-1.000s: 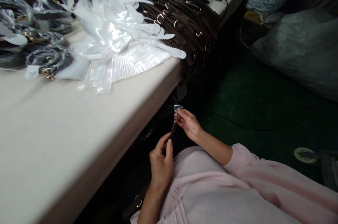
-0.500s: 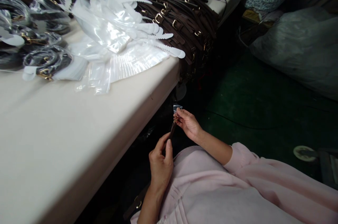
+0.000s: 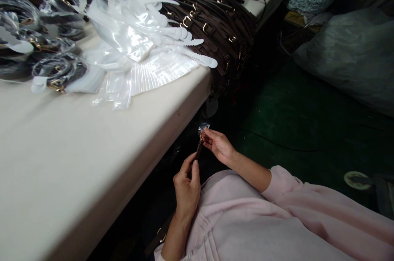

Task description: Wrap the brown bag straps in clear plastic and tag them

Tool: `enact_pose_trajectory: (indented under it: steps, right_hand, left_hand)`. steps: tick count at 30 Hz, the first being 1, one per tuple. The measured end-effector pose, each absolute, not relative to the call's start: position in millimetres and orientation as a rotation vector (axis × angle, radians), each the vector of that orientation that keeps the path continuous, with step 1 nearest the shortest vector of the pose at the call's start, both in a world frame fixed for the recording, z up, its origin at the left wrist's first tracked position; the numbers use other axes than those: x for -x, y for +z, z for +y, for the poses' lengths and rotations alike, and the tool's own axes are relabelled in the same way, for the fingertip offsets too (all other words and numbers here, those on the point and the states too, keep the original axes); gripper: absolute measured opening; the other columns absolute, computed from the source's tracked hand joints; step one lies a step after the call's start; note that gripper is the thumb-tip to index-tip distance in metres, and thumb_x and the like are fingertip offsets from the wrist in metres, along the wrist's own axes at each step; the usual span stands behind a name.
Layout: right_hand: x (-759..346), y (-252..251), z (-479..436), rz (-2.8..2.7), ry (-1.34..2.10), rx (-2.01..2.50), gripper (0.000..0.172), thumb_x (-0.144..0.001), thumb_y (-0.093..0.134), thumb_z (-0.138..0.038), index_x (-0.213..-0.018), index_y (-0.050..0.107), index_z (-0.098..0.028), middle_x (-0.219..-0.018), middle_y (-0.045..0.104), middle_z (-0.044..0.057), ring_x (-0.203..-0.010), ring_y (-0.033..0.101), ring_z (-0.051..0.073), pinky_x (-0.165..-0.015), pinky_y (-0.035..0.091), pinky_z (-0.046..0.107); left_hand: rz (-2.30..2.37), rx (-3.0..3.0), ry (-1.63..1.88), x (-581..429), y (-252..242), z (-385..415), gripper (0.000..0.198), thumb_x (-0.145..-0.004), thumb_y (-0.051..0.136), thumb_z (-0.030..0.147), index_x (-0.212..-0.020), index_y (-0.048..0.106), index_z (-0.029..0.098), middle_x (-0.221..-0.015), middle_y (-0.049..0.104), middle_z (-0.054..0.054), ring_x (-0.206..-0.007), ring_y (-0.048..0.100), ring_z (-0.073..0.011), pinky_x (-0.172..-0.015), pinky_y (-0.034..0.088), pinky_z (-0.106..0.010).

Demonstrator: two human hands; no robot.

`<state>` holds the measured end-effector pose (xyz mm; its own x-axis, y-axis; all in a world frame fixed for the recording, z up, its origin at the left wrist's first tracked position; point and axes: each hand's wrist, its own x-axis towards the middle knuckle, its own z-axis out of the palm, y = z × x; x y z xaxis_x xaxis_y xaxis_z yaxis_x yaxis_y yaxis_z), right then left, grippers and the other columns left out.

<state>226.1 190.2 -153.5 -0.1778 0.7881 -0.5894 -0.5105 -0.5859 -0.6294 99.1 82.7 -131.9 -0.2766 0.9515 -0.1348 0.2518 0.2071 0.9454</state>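
A narrow dark brown strap (image 3: 199,149) with a gold-coloured metal clasp at its end is held off the table's edge, near my lap. My left hand (image 3: 187,185) is closed around the strap, thumb on top. At the clasp end, my right hand (image 3: 218,145) pinches a small shiny piece of clear plastic (image 3: 203,127) between thumb and fingers, right against the metal. Its other fingers are curled beneath. Part of the strap is hidden inside my left hand. Another brown strap with a gold buckle (image 3: 161,234) shows beside my left forearm.
On the white table (image 3: 76,150) lie clear plastic bags (image 3: 123,43) with white tabs, and coiled straps in plastic (image 3: 58,70). Many brown buckled straps (image 3: 209,27) overhang its far corner. A large translucent sack (image 3: 351,56) stands on the green floor (image 3: 286,113).
My hands have shifted slightly left with the strap, and the small plastic piece has tilted. The view has moved a little. Both hands keep their hold.
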Motion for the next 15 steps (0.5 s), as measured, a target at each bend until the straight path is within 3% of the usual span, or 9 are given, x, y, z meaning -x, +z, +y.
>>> enact_pose_trajectory:
  steps: [7, 15]
  right_hand:
    - [-223.6, -148.7, 185.8, -0.332, 1.996, 1.094, 0.024, -0.070, 0.084, -0.037, -0.080, 0.073, -0.017, -0.081, 0.069, 0.000, -0.072, 0.060, 0.008, -0.069, 0.047, 0.020]
    - [-220.6, -141.7, 180.7, -0.812, 1.786, 1.203, 0.027, -0.072, 0.080, -0.043, -0.082, 0.076, -0.018, -0.085, 0.072, 0.004, -0.079, 0.062, 0.014, -0.072, 0.046, 0.026]
  left_hand:
    - [1.739, -1.161, 1.100, -97.4, -133.9, 83.5, 0.036, -0.091, 0.053, 0.040, -0.119, 0.066, 0.021, -0.074, 0.068, -0.004, -0.066, 0.064, -0.0179, -0.056, 0.049, -0.026]
    - [1.595, -0.824, 1.103, -101.3, -127.2, 88.0, 0.040, -0.088, 0.059, 0.043, -0.113, 0.064, 0.013, -0.051, 0.045, 0.007, -0.045, 0.041, -0.0080, -0.044, 0.033, -0.019]
